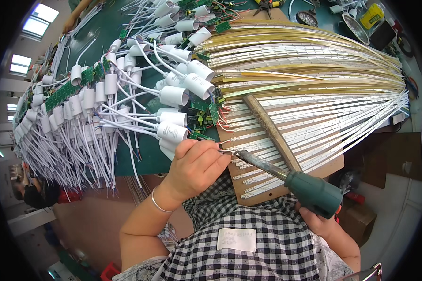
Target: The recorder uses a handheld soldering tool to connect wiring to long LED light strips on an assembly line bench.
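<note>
My right hand (318, 221) is wrapped round the green handle of a soldering iron (314, 193), partly hidden behind it. The iron's stained metal shaft slants up to the left, and its tip meets thin wires (224, 151) at the end of an LED strip (255, 164). Those wires are pinched in the fingers of my left hand (197, 165); the exact grip is hidden. Just beyond that hand lies a white plastic cylinder (172, 132) with a white cable and a small green circuit board (204, 136).
Many LED strips fan out over a brown board (246, 199), with a wooden bar (272, 133) across them. White cylinders with cables (86, 98) cover the green table (150, 161) at left. Pliers (268, 5), a round tin (307, 18) and a yellow-labelled container (372, 18) stand at the back.
</note>
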Action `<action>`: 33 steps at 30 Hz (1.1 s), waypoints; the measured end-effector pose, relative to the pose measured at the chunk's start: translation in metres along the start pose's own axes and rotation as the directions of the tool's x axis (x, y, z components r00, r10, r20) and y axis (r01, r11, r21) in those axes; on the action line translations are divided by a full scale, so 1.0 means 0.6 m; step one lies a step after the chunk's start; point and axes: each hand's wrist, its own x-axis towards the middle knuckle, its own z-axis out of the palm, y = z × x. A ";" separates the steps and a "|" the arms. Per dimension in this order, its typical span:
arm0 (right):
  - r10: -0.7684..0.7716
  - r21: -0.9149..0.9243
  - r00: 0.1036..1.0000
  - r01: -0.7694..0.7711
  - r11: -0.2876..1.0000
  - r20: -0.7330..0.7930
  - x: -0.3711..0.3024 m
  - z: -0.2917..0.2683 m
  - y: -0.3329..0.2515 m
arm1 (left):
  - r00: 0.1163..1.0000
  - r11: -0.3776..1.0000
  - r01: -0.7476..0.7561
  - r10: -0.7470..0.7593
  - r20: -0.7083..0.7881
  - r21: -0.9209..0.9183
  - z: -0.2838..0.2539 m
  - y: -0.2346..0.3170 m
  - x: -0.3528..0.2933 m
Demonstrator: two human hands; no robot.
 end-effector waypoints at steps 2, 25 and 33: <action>-0.021 -0.023 1.000 0.021 1.000 -0.007 0.002 0.000 -0.001 | 1.000 1.000 -0.002 0.002 0.001 -0.002 0.000 -0.001 0.000; -0.264 0.067 0.961 0.259 0.964 0.086 -0.007 -0.009 0.052 | 1.000 1.000 -0.012 0.012 -0.001 -0.005 0.003 0.000 0.003; 0.024 0.114 0.999 -0.021 0.993 -0.024 -0.014 -0.003 0.014 | 1.000 1.000 -0.009 0.009 0.012 -0.002 0.002 0.001 0.003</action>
